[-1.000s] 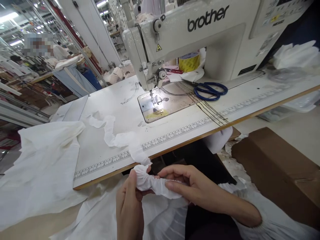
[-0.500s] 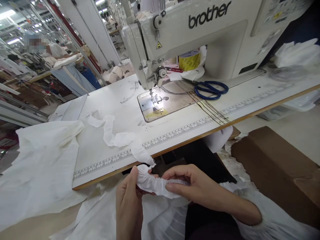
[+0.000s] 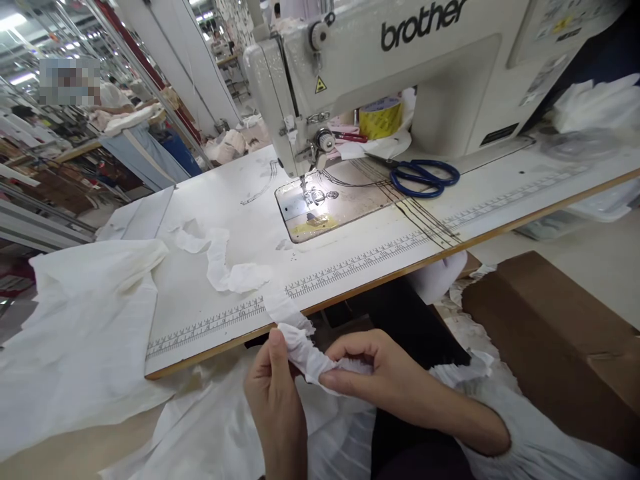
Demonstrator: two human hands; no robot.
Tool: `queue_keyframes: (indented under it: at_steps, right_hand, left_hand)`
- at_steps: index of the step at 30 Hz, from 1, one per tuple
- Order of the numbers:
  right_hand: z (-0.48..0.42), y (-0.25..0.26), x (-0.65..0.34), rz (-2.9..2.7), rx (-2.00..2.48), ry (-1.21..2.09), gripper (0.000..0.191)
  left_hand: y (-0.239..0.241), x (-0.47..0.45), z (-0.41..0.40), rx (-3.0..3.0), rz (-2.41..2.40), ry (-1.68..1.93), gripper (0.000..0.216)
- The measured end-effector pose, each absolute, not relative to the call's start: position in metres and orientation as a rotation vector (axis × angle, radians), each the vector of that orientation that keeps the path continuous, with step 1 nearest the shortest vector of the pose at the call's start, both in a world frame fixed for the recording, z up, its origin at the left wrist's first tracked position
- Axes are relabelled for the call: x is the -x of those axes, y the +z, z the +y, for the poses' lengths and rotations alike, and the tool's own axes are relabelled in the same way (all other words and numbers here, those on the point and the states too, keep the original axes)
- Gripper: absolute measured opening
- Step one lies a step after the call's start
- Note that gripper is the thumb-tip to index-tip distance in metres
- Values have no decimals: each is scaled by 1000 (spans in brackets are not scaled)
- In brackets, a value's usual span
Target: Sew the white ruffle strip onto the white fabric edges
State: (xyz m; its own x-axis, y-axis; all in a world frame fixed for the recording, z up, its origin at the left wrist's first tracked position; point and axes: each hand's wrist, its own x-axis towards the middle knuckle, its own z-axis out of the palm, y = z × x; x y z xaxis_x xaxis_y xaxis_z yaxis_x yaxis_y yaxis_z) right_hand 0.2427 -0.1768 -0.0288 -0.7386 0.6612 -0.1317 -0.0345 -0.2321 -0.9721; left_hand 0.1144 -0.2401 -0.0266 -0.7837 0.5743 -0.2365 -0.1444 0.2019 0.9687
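A gathered white fabric strip [image 3: 306, 355] is stretched between my two hands, just off the table's front edge. My left hand [image 3: 275, 383] pinches it with the thumb on top. Farther along the same strip, my right hand [image 3: 363, 370] grips it between thumb and fingers; some fingertips are hidden behind the cloth. The strip's other end winds over the tabletop to the left. Beyond my hands stands a white sewing machine [image 3: 350, 67], its lamp lit over the needle plate [image 3: 310, 213]. White fabric [image 3: 330, 440] lies below my hands.
Blue-handled scissors [image 3: 425, 179] and a yellow tape roll [image 3: 381, 119] lie by the machine. A white cloth pile [image 3: 90, 333] hangs over the left end of the table [image 3: 200, 327]. Brown cardboard [image 3: 545, 347] is at the lower right. Another person [image 3: 107, 97] is far off at upper left.
My left hand has shifted slightly right, closer to my right hand, and its thumb now stands more upright. The held part of the strip looks shorter and slopes more.
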Motion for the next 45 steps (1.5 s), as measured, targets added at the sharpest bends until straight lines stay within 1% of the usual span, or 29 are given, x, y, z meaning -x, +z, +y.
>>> queue_keyframes:
  at_steps: [3, 5, 8, 11, 14, 17, 22, 26, 34, 39, 45]
  right_hand:
    - [-178, -25, -240, -1498, 704, 2045, 18]
    - [-180, -25, -238, -1491, 696, 2036, 20]
    - [-181, -26, -238, -1561, 769, 1920, 17]
    - [-180, -27, -240, -1595, 802, 1870, 21]
    - [-177, -27, -243, -1575, 774, 1868, 17]
    - [-174, -26, -244, -1550, 762, 1906, 17]
    - [-175, -27, -247, -1579, 743, 1963, 22]
    - [-176, -29, -253, -1588, 747, 2034, 25]
    - [-173, -29, -259, -1597, 703, 2120, 24]
    - [-172, -32, -260, -1625, 675, 2092, 25]
    - [-170, -29, -258, -1663, 714, 2040, 27]
  left_hand:
    - [-31, -131, -248, -331, 1725, 1627, 51]
    - [-31, -141, -253, -331, 1741, 1600, 42]
    - [-27, -147, -256, -294, 1790, 1610, 32]
    - [-23, -143, -255, -255, 1639, 1641, 31]
    - [-24, -134, -256, -251, 1470, 1607, 31]
    - [-27, -129, -257, -257, 1412, 1597, 27]
    - [-24, -125, -253, -242, 1455, 1638, 27]
    - [-10, -108, -245, -219, 1583, 1765, 27]
    - [6, -77, -230, -351, 1711, 1906, 21]
    - [9, -64, -220, -348, 1713, 1968, 22]
    - [15, -48, -211, -323, 1745, 2019, 15]
